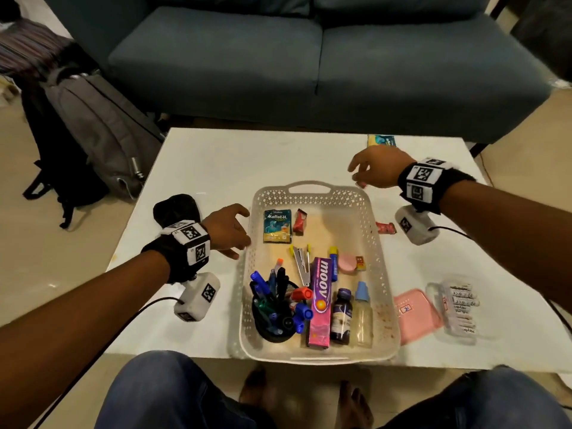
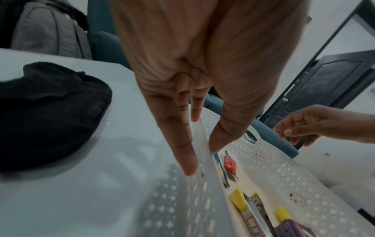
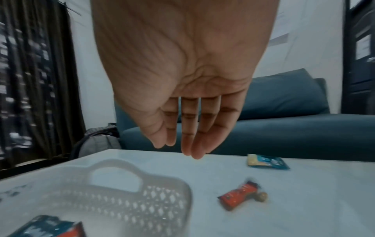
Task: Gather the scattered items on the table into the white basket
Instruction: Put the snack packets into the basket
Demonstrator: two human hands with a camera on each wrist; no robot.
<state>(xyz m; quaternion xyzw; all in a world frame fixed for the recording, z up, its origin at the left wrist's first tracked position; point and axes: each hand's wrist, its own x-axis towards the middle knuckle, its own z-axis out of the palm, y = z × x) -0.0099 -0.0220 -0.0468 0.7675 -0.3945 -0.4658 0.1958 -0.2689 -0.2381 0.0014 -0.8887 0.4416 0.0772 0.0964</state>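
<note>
The white basket (image 1: 309,187) stands mid-table with a Koflet-H sachet (image 1: 277,226), a stapler (image 1: 301,264), a pink moov box (image 1: 320,301), pens and bottles inside. My left hand (image 1: 243,235) is at its left rim (image 2: 205,170), fingers straight, thumb inside and a finger outside the wall, holding nothing. My right hand (image 1: 356,176) hovers empty beyond the far right corner, its fingers (image 3: 191,144) hanging straight. On the table lie a red candy wrapper (image 1: 386,227) (image 3: 239,195), a blue-yellow sachet (image 1: 381,140) (image 3: 267,162), a pink case (image 1: 416,315), a battery pack (image 1: 461,308) and a black pouch (image 1: 175,207) (image 2: 46,112).
A teal sofa (image 1: 309,66) runs along the table's far side. A grey backpack (image 1: 102,128) leans on the floor at the left. My knees sit under the near edge of the white table (image 1: 216,162).
</note>
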